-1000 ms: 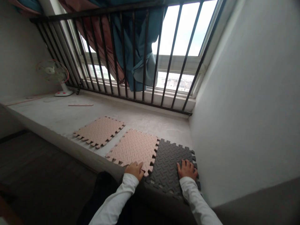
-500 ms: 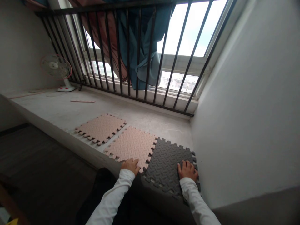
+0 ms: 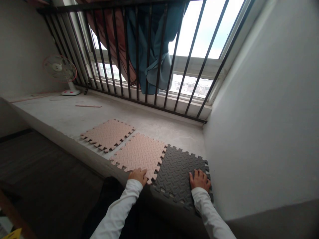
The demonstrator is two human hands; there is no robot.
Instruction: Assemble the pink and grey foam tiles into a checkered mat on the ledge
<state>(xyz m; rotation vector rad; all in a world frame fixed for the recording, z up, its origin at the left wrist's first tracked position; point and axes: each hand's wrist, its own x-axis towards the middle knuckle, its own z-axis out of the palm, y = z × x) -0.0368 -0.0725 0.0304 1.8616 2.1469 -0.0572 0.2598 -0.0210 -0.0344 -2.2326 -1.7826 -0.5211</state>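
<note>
My left hand [image 3: 138,176] is at the near right corner of a pink interlocking foam mat [image 3: 142,152], its fingers curled over the front edge; the thumb is hidden. Pressed on the right part of a dark grey foam mat [image 3: 176,171] is my right hand [image 3: 200,180], fingers spread. The grey mat's left edge lies against the pink mat's toothed right edge; I cannot tell whether the teeth are locked. A second pink foam mat [image 3: 108,134] lies to the left, with a narrow gap between the two pink ones.
The mats lie on a pale raised ledge [image 3: 62,114] with a drop to a dark floor [image 3: 50,166]. Black railings [image 3: 147,103] and curtains [image 3: 152,59] stand behind. A white wall [image 3: 261,116] bounds the right. A fan [image 3: 61,71] and thin pink strip [image 3: 88,106] are further left.
My left hand and the middle pink mat have shifted slightly left, narrowing the gap to the other pink mat. My right hand has stayed on the grey mat. The view has shifted a little.
</note>
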